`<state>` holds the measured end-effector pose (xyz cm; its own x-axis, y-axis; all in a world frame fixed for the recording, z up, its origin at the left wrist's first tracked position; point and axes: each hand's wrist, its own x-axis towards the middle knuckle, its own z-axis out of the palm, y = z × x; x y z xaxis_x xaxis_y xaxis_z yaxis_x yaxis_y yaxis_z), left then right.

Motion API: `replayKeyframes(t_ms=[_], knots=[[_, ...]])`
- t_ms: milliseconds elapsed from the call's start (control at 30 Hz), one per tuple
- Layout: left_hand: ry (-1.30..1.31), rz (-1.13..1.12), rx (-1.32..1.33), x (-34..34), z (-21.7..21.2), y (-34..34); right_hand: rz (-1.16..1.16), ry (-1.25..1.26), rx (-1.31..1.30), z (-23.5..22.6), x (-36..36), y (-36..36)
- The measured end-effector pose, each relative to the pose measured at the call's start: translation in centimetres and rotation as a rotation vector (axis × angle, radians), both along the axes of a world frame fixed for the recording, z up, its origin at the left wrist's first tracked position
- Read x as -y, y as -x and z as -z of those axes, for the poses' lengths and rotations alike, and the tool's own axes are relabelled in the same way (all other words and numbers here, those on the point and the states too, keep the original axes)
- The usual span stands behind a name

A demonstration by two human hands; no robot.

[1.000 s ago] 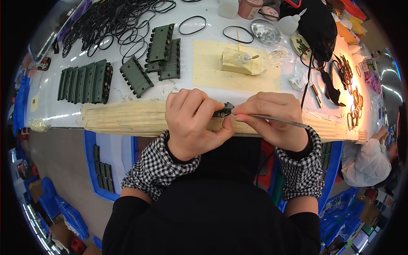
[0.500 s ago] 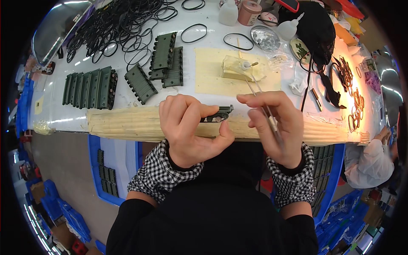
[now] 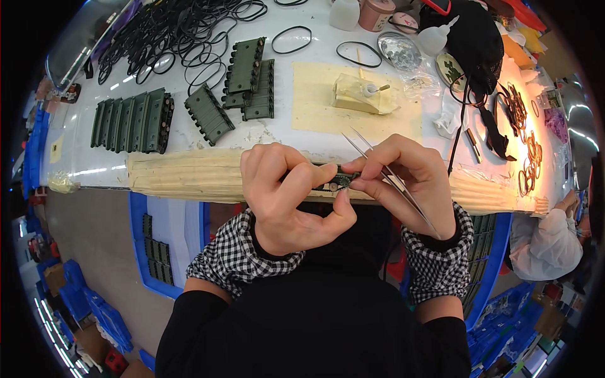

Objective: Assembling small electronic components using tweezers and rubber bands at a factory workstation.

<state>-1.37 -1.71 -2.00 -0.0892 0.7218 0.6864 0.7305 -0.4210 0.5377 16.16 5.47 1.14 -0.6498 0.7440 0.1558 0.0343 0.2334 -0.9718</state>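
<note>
My left hand pinches a small dark green model vehicle part with little wheels along its side, just over the table's front edge. My fingers cover much of it. At the part's right end, the thumb and forefinger of my right hand close and touch it. Metal tweezers lie across that same hand, their tips pointing up and left, away from the part. Similar green parts lie beyond: a row at the left, a single one, and a small stack.
A yellowish block with a small cup stands on a cream sheet. Black rubber bands heap at the far left. A squeeze bottle and black bag are far right. Blue trays flank me below; another person sits at right.
My right hand has moved left to the green part, its thumb and forefinger closing at the part's end. The tweezers have tilted further left. My view has shifted slightly.
</note>
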Motion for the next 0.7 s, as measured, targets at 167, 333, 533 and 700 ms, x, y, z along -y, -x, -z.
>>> replayKeyframes(t_ms=[167, 333, 533, 700], knots=[[0.05, 0.027, 0.158, -0.3, 0.7, -0.1, 0.001, 0.041, 0.007, -0.1, 0.0, 0.0], [0.349, 0.389, 0.872, -0.1, 0.5, -0.4, 0.097, -0.165, 0.041, -1.0, -0.7, 0.5], [0.541, 0.604, 1.328, -0.7, -0.4, -1.4, 0.122, 0.092, -0.059, -2.6, -2.2, 1.1], [0.56, 0.594, 1.322, -0.5, -0.7, -1.2, 0.049, 0.153, -0.045, -2.9, -3.2, 0.9]])
